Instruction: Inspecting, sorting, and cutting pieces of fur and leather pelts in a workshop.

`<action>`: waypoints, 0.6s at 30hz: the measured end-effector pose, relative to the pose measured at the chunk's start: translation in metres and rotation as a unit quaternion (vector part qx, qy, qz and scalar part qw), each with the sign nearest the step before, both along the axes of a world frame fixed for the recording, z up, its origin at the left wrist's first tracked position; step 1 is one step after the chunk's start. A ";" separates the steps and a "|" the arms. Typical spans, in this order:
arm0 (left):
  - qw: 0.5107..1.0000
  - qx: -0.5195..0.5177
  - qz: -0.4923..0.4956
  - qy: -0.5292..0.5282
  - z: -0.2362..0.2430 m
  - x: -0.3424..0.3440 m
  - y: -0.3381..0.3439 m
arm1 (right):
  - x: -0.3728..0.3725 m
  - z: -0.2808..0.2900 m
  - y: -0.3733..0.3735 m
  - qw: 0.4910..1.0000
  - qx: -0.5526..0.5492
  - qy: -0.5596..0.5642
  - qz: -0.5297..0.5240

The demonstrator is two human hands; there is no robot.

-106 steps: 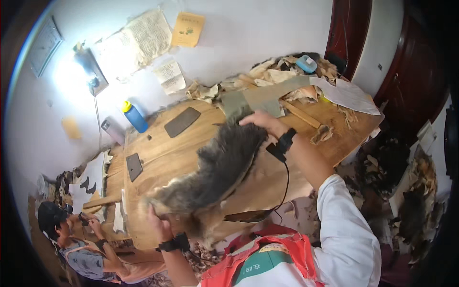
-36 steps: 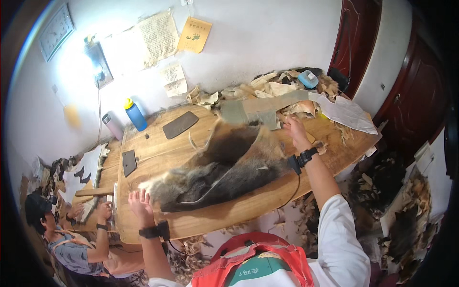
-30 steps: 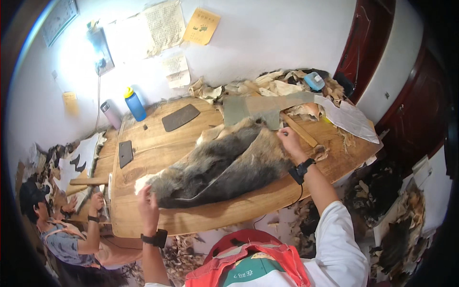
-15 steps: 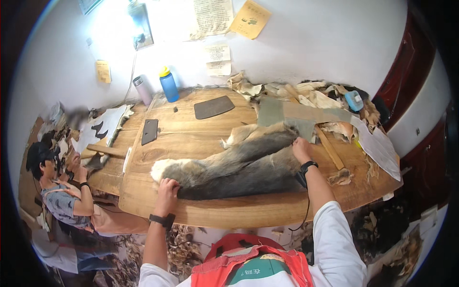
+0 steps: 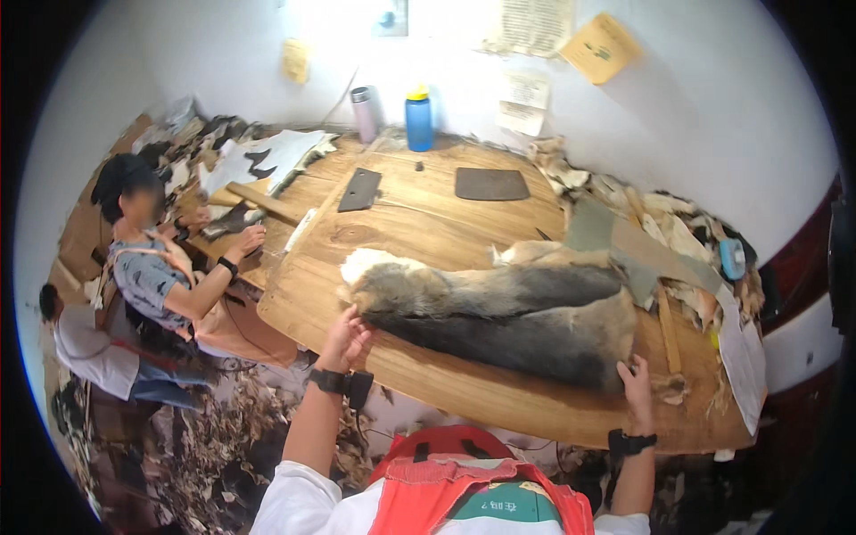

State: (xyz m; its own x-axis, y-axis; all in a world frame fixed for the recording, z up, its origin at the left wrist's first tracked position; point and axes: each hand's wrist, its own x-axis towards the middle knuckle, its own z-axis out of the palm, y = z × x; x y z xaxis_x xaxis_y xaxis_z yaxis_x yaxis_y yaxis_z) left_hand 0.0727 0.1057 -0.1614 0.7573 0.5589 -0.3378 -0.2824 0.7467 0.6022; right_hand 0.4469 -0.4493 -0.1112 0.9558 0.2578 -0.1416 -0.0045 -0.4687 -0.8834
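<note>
A long fur pelt [image 5: 481, 321], dark grey and tan with a white left tip, lies folded lengthwise along the wooden table's front part [image 5: 312, 294]. My left hand [image 5: 346, 337] is at its near left edge, fingertips touching the fur, fingers loosely bent and apart. At the near right corner, my right hand [image 5: 635, 383] has its fingers closed on the pelt. Beyond the fur are two dark flat pieces [image 5: 359, 189] [image 5: 490, 184]. A wooden strip [image 5: 669, 339] and grey-green sheets [image 5: 588, 232] lie to the right.
Two co-workers [image 5: 156, 276] [image 5: 94, 352] are at the left, one handling dark fur at the adjoining table. A blue bottle [image 5: 418, 125] and pink flask [image 5: 364, 116] stand by the wall. Scraps [image 5: 615, 192] heap along the back right; more cover the floor [image 5: 241, 428].
The pelt, held up earlier, now lies along the table. My right hand has moved from its far side down to the near right corner. The view has turned left.
</note>
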 end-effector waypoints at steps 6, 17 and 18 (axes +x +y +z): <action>0.993 -0.106 -0.038 -0.025 0.067 0.101 -0.061 | 0.007 0.008 0.014 0.987 0.132 0.070 -0.055; 0.796 0.601 0.074 0.027 0.116 0.069 -0.115 | -0.002 0.049 0.039 0.979 -0.197 0.044 0.018; 0.892 0.437 0.111 0.044 0.113 0.050 -0.121 | -0.008 0.053 0.045 0.983 -0.170 0.027 0.057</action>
State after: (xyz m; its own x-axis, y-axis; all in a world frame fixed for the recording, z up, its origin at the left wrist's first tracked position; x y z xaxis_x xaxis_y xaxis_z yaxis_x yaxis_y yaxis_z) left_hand 0.1226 -0.0153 -0.0489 0.5867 0.7711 0.2474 -0.2878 -0.0870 0.9537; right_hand 0.4391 -0.4047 -0.0580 0.9116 0.2923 -0.2889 0.0223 -0.7372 -0.6753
